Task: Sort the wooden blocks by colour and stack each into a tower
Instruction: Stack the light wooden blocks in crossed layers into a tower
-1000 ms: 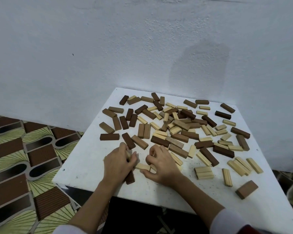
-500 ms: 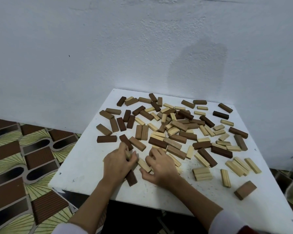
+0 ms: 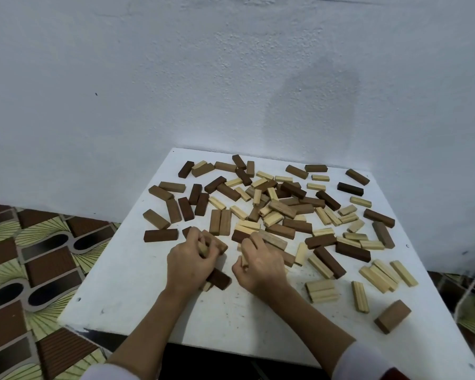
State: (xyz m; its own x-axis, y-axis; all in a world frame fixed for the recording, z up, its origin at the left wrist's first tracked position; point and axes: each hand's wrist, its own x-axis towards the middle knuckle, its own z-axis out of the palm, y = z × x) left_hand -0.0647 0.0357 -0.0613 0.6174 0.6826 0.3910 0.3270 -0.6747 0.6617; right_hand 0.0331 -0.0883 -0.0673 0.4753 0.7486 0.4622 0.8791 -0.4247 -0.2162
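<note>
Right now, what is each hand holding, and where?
Left hand grips pale blocks, fingers curled round them. Right hand pinches a pale block; exact contact hidden.

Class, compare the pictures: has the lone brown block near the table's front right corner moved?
No. The brown block lies as before, just right of the same pale block.

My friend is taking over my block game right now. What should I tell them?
Left hand: fingers curled round a pale block, a dark block lying under it.
Right hand: pinching a pale block at the near edge of the pile.
Blocks: dark, mid-brown and pale ones lie mixed and flat all over the white table. A few pale ones sit side by side near the right.
Done: no tower is standing yet.
Left: sort nearly everything by colour, then stack each colour.
</note>
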